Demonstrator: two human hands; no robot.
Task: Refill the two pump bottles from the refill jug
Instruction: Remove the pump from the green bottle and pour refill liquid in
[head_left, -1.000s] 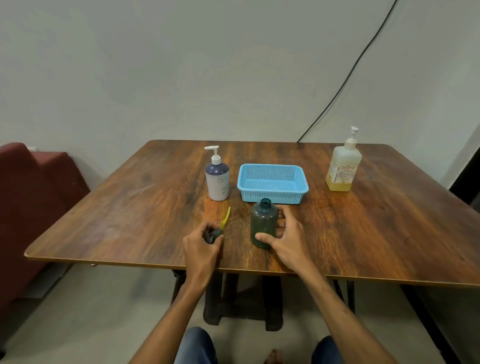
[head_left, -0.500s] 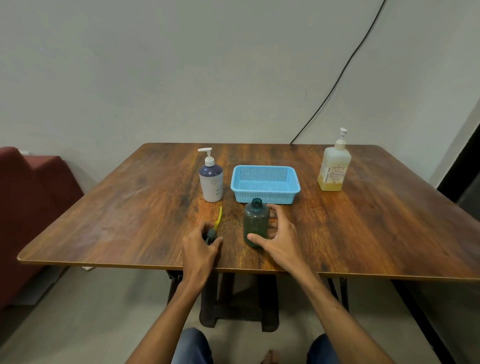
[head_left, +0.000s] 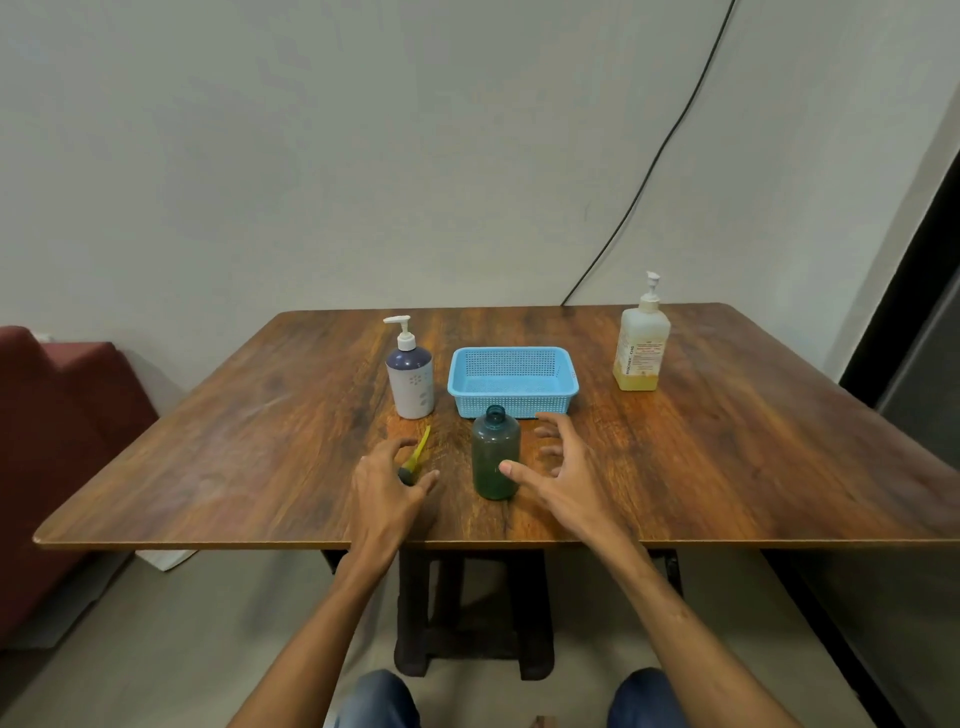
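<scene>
On grained wooden table (head_left: 727, 467), cylindrical translucent green bottle (head_left: 496, 457), uncapped

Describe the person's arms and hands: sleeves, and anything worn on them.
Both arms are bare as far as the picture shows: no sleeve covers the left forearm or the right forearm. The left hand and the right hand wear no gloves, and no watch, band or ring can be seen. Blue jeans cover the knees at the lower edge.
</scene>
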